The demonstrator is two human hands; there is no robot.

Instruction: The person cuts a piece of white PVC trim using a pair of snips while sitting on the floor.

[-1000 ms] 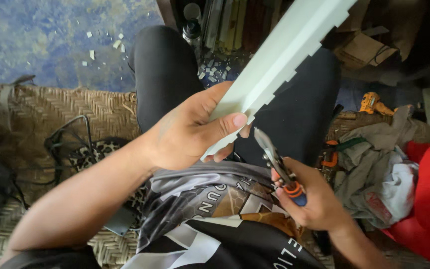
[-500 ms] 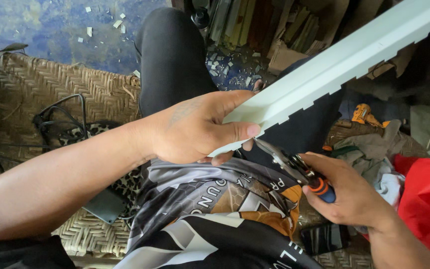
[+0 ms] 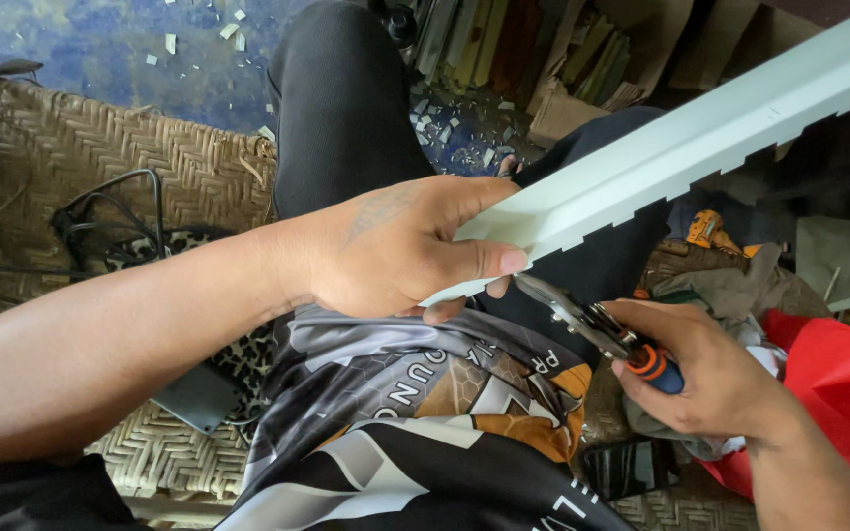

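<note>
My left hand (image 3: 400, 246) grips the near end of a long pale green strip (image 3: 700, 133) with square notches cut along its lower edge; the strip runs up to the right out of view. My right hand (image 3: 710, 374) holds metal snips (image 3: 592, 320) with orange and blue handles. The blades point at the strip's lower edge, just beside my left thumb. Both hands work above my lap, over black trousers and a patterned shirt.
A woven mat (image 3: 100, 157) lies at left with black cables (image 3: 110, 221) on it. Small pale offcuts (image 3: 199, 29) litter the blue floor. Cardboard and strips (image 3: 543, 59) are stacked ahead; red cloth (image 3: 838, 383) and rags lie at right.
The strip has swung from steeply upright to a flatter slant toward the right. The snips' blades have come up close to its notched edge near my left thumb.
</note>
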